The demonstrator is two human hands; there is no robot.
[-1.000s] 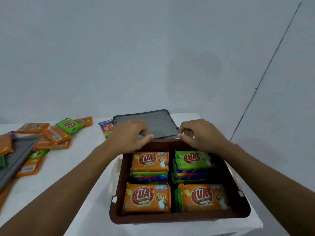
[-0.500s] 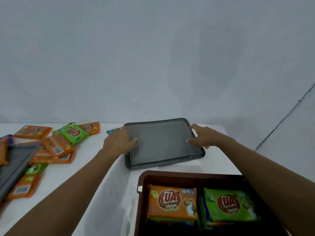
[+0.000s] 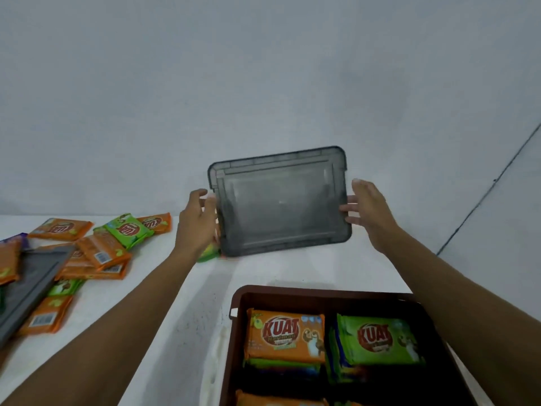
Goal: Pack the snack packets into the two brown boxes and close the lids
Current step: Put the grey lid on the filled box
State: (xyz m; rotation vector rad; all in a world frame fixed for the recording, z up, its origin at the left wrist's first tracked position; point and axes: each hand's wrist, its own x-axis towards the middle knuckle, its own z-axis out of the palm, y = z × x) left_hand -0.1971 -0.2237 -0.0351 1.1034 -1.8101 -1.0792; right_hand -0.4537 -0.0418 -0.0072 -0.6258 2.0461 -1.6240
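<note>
The smoky grey translucent plastic lid [image 3: 279, 200] is hanging in the air beyond the far rim of the brown plastic box [image 3: 292, 294], tilted up so its broad face is turned toward the person, probably so it can be squared to the box before being lowered on. The left hand [image 3: 196, 221] is pinching the lid's left edge, fingers [image 3: 212, 200] curling round it, while the right hand [image 3: 370, 212] is bracing the right edge with fingers spread and fairly flat; gripping at opposite short sides likely keeps the panel level. The box is sitting on the white worktop [image 3: 190, 303], its compartments filled with orange and green snack packets [image 3: 285, 336], looking ready for closing. Left of the box, loose orange and green packets [image 3: 99, 247] are lying scattered, partly under a second grey lid [image 3: 32, 282], presumably waiting for the other box, which is out of view.
</note>
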